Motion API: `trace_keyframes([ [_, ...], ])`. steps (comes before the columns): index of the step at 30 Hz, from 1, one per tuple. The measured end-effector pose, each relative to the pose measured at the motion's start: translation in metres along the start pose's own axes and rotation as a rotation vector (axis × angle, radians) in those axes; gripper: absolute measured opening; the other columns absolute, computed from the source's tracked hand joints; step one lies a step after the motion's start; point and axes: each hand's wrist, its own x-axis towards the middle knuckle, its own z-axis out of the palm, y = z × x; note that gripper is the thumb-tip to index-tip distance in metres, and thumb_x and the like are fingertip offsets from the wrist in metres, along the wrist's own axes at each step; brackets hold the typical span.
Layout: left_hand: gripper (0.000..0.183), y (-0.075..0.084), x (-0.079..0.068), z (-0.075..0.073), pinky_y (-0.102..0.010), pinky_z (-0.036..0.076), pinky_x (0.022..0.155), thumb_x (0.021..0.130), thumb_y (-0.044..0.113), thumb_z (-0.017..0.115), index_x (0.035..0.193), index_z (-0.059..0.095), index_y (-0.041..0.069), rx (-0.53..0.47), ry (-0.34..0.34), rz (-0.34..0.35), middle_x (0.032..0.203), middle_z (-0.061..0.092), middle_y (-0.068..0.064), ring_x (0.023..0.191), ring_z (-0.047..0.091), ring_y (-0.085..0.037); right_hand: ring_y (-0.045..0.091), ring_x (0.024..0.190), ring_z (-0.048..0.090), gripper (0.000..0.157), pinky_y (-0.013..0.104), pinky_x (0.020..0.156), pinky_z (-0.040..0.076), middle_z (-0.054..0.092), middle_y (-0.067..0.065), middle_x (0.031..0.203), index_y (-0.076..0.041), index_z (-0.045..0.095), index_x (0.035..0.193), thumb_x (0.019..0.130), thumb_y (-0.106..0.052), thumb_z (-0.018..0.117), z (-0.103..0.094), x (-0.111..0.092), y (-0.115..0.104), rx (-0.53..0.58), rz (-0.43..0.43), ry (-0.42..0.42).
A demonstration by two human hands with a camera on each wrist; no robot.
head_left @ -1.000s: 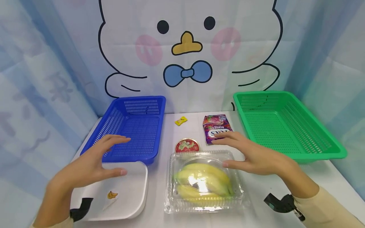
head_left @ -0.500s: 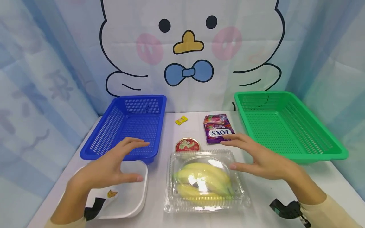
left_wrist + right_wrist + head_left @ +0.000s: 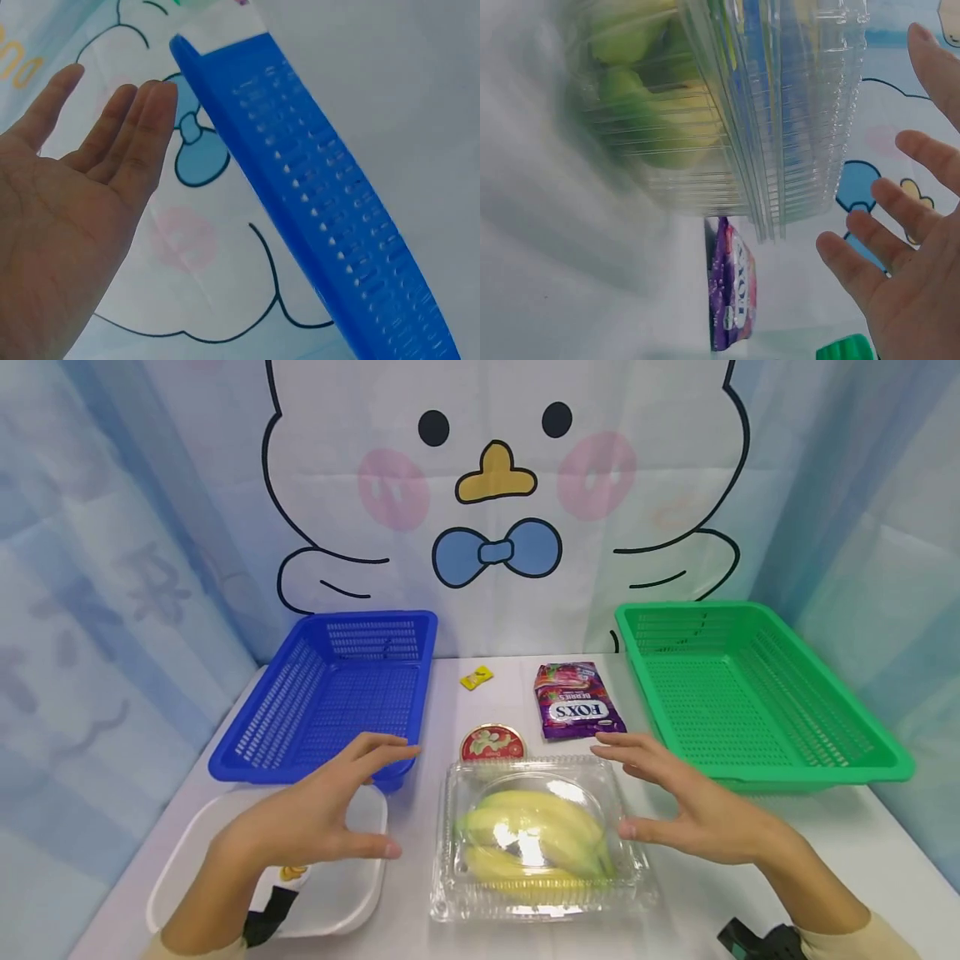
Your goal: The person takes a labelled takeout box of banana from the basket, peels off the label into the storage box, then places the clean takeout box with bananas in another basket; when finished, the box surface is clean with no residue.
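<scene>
A clear plastic clamshell box (image 3: 450, 860) with yellow bananas (image 3: 536, 827) inside stands at the front middle of the table. My left hand (image 3: 315, 818) hovers to its left, fingers extended and holding nothing, over a white lidded tub (image 3: 360, 893) with a small banana sticker. On the other side, my right hand (image 3: 697, 810) is spread at the box's right edge, its thumb tip overlapping that edge in the head view. The right wrist view shows the fingers (image 3: 900, 202) apart, facing the clamshell's side. In the left wrist view the palm (image 3: 67, 210) is empty near the blue basket (image 3: 300, 187).
A blue basket (image 3: 367, 693) stands back left, a green basket (image 3: 735, 710) back right. Between them lie a small yellow wrapped candy (image 3: 476, 677), a purple Fox's candy bag (image 3: 573, 706) and a round red tin (image 3: 491, 743). A printed curtain (image 3: 495, 602) hangs behind.
My left hand has moved right across the white tub toward the clamshell box. The right hand has shifted slightly right and nearer, uncovering the purple bag.
</scene>
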Motion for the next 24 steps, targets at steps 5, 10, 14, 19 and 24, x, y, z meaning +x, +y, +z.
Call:
trace_keyframes([
  [5,0.095,0.008,0.007,0.009,-0.047,0.05,0.107,0.077,0.067,0.079,0.157,0.033,0.046,-0.023,-0.041,0.004,0.16,0.029,0.006,0.143,0.041,-0.024,0.006,0.147,0.033,0.084,0.02,0.115,0.037,0.031,-0.002,0.162,-0.026,0.036,0.159,0.089,-0.015,0.081,0.002,-0.005,0.004,0.038,-0.01,0.005],
  [10,0.096,0.015,0.01,0.015,-0.05,0.05,0.106,0.078,0.062,0.081,0.158,0.03,0.047,-0.046,-0.072,0.033,0.163,0.022,0.005,0.147,0.036,-0.028,0.006,0.146,0.034,0.09,0.025,0.115,0.04,0.028,-0.002,0.163,-0.025,0.033,0.161,0.087,-0.015,0.083,0.007,-0.007,0.008,0.061,-0.002,-0.011],
  [14,0.098,0.018,0.014,0.019,-0.054,0.052,0.103,0.078,0.056,0.084,0.159,0.031,0.041,-0.049,-0.098,0.047,0.165,0.019,0.001,0.147,0.035,-0.034,0.007,0.147,0.034,0.096,0.027,0.114,0.041,0.026,-0.002,0.164,-0.026,0.031,0.162,0.083,-0.016,0.086,0.011,-0.008,0.01,0.068,0.006,-0.011],
  [19,0.104,0.023,0.02,0.025,-0.051,0.055,0.098,0.076,0.06,0.084,0.161,0.028,0.042,-0.024,-0.162,0.022,0.168,0.012,0.0,0.144,0.04,-0.038,0.01,0.148,0.034,0.103,0.025,0.114,0.04,0.024,0.003,0.166,-0.021,0.031,0.162,0.077,-0.015,0.089,0.014,-0.01,0.013,0.091,-0.041,0.005],
  [24,0.109,0.024,0.024,0.027,-0.052,0.056,0.095,0.075,0.062,0.083,0.163,0.022,0.041,-0.008,-0.21,0.036,0.169,0.009,-0.002,0.141,0.043,-0.04,0.013,0.15,0.032,0.104,0.026,0.116,0.038,0.02,0.007,0.167,-0.018,0.029,0.163,0.079,-0.027,0.089,0.014,-0.01,0.018,0.111,-0.083,-0.004],
])
